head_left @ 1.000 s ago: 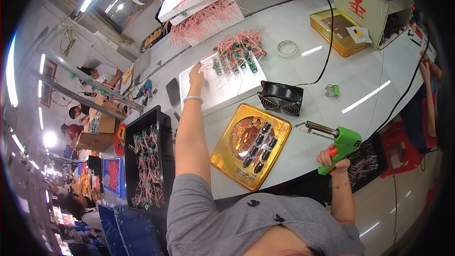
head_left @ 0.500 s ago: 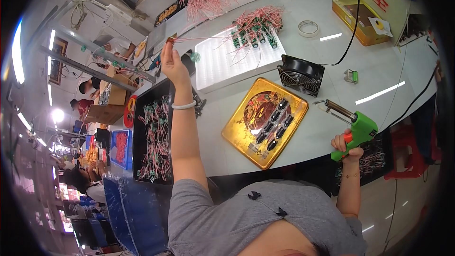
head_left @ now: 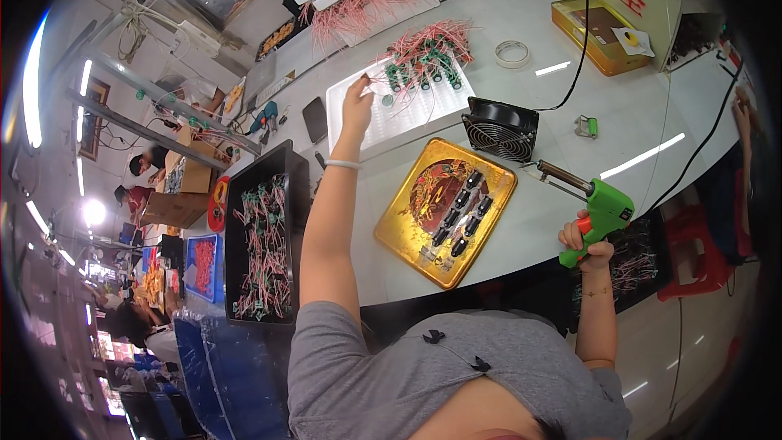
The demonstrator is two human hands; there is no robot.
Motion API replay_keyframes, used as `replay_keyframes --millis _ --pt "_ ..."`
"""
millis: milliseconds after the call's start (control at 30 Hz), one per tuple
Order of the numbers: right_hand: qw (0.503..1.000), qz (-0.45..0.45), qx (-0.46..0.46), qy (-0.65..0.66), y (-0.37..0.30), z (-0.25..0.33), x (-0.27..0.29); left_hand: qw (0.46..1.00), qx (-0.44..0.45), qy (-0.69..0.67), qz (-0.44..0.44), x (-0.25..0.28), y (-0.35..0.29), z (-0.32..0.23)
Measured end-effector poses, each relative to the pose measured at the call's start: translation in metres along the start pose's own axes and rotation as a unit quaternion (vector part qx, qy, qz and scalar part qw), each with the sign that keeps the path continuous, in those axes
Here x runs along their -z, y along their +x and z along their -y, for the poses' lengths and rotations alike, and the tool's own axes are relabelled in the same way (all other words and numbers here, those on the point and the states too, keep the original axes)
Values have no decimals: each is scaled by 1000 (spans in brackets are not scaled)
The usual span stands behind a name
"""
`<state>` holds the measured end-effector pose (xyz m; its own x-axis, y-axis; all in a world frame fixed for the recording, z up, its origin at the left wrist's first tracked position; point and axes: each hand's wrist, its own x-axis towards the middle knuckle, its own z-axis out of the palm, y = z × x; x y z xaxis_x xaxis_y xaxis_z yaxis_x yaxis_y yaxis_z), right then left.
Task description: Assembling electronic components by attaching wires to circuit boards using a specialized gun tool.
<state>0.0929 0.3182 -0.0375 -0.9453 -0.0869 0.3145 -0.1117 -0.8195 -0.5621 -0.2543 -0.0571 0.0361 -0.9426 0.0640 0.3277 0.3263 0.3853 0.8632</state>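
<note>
My right hand [head_left: 588, 244] is wrapped round the handle of a green hot glue gun [head_left: 608, 210], its nozzle aimed left over the table's front part. My left hand [head_left: 356, 110] reaches over a white ribbed tray [head_left: 346, 134], its fingertips pinched on a small wired part [head_left: 366, 78], too small to make out fully. Beside those fingers is a small pale green disc [head_left: 387, 100]. Green coil-like parts with pink wires [head_left: 425, 65] stand bunched at the tray's far right. Between my arms lies a gold tin lid [head_left: 391, 232] with several black cylindrical parts [head_left: 461, 205] on it.
A black fan [head_left: 501, 130] stands right of the tray, near a tape roll [head_left: 511, 53] and a small green-handled piece [head_left: 586, 126]. A black bin of wired parts [head_left: 262, 244] sits left of my arm. Cables cross the table's right side; co-workers sit far left.
My left hand has come right and slightly down, from beyond the tray's left edge to over the tray, still pinching the wired part. The glue gun has shifted slightly left; the view has shifted a little.
</note>
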Motion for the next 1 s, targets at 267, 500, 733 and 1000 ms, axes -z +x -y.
replay_keyframes --millis 267,500,733,1000 --pt "1000 -6 -5 2 -1 -1 3 936 -219 -218 -167 16 1 -98" --pt "1000 2 -7 19 1 0 3 906 -274 -204 -248 64 -37 -154" --pt "1000 -12 -3 13 2 -1 -1 920 -225 -175 -268 64 -66 -140" --pt "1000 -13 -11 6 2 -1 -1 979 -69 -136 -134 37 -57 -79"
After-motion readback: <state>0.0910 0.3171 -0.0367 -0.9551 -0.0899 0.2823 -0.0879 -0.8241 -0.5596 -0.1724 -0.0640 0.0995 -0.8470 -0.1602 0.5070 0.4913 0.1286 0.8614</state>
